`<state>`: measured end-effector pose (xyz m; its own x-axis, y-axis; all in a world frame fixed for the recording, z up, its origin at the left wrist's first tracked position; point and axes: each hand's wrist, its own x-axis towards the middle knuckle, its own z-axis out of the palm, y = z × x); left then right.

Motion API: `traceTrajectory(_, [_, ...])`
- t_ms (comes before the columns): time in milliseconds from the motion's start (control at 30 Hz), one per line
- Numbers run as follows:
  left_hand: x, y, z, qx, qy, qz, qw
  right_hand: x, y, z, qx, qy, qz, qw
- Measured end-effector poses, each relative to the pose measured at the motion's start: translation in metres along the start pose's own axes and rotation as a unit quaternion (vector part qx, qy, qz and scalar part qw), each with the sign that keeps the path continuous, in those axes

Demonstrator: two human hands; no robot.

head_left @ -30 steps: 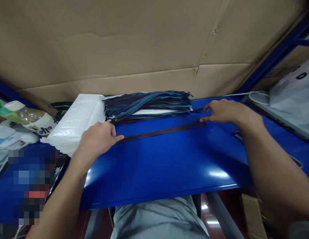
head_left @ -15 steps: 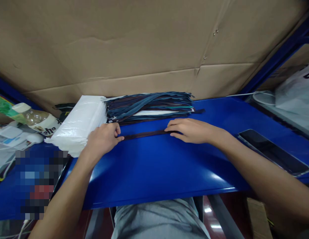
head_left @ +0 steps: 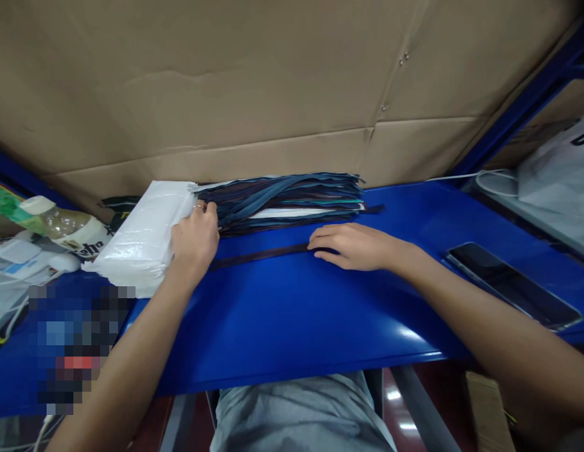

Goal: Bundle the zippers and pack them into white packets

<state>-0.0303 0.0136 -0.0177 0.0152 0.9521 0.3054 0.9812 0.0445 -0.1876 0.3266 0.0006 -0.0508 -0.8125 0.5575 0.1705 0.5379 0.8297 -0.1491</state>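
Note:
A dark brown strip, by its look a zipper [head_left: 263, 254], lies stretched across the blue table. My right hand [head_left: 352, 245] is pinched closed on its right end, with the thumb under the fingers. My left hand [head_left: 197, 232], a ring on one finger, is at the left end of a pile of blue and brown zippers [head_left: 292, 194]. Its fingers are curled, and their tips are hidden, so what they grip cannot be made out. Beside that hand, a stack of white plastic bags [head_left: 141, 232] covers the pile's left edge. The brown zipper's left end lies below the left wrist.
A phone [head_left: 512, 285] lies on the blue table [head_left: 292, 326] to the right. Left of the bags are a drink bottle [head_left: 66, 226] and white chargers with cables [head_left: 26, 254]. A cardboard wall [head_left: 254, 81] stands behind. A white bag [head_left: 559, 169] sits at far right.
My left hand has let go of the brown zipper's left end and moved up to the pile. My right hand has stayed at the right end.

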Motion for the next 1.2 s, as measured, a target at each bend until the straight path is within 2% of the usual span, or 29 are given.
traceTrajectory(200, [0.008, -0.005, 0.004, -0.005, -0.021, 0.01, 1.0, 0.001, -0.002, -0.002, 0.008, 0.0, 0.01, 1.0])
traceTrajectory(333, [0.008, -0.005, -0.002, -0.092, 0.051, -0.01, 0.994, 0.001, -0.003, -0.004, 0.013, 0.008, 0.007, 1.0])
traceTrajectory(433, [0.009, -0.006, -0.002, -0.214, 0.09, -0.019, 0.972, 0.001, -0.002, -0.002, 0.007, 0.009, 0.003, 1.0])
traceTrajectory(533, [0.005, -0.001, 0.005, -0.389, 0.08, -0.018, 0.917, 0.005, -0.005, 0.003, 0.003, 0.047, 0.005, 0.999])
traceTrajectory(633, [-0.007, 0.014, 0.01, -0.575, 0.024, 0.009, 0.818, 0.011, -0.014, 0.008, 0.014, 0.119, 0.012, 0.993])
traceTrajectory(733, [-0.024, 0.036, 0.007, -0.687, -0.052, 0.037, 0.724, 0.017, -0.026, 0.014, 0.059, 0.186, 0.016, 0.981])
traceTrajectory(767, [-0.03, 0.043, 0.004, -0.704, -0.076, 0.049, 0.705, 0.018, -0.03, 0.015, 0.076, 0.2, 0.024, 0.977])
traceTrajectory(833, [-0.041, 0.056, -0.001, -0.714, -0.116, 0.08, 0.685, 0.02, -0.036, 0.018, 0.11, 0.213, 0.047, 0.97])
traceTrajectory(900, [-0.051, 0.064, -0.004, -0.706, -0.136, 0.119, 0.685, 0.02, -0.038, 0.021, 0.141, 0.206, 0.061, 0.966])
traceTrajectory(1033, [-0.061, 0.069, -0.001, -0.657, -0.146, 0.188, 0.715, 0.021, -0.035, 0.023, 0.132, 0.174, 0.046, 0.975])
traceTrajectory(1133, [-0.059, 0.066, 0.004, -0.621, -0.117, 0.211, 0.745, 0.021, -0.032, 0.024, 0.109, 0.177, 0.045, 0.977])
traceTrajectory(1200, [-0.055, 0.061, 0.007, -0.569, -0.072, 0.223, 0.788, 0.02, -0.031, 0.023, 0.099, 0.203, 0.058, 0.972])
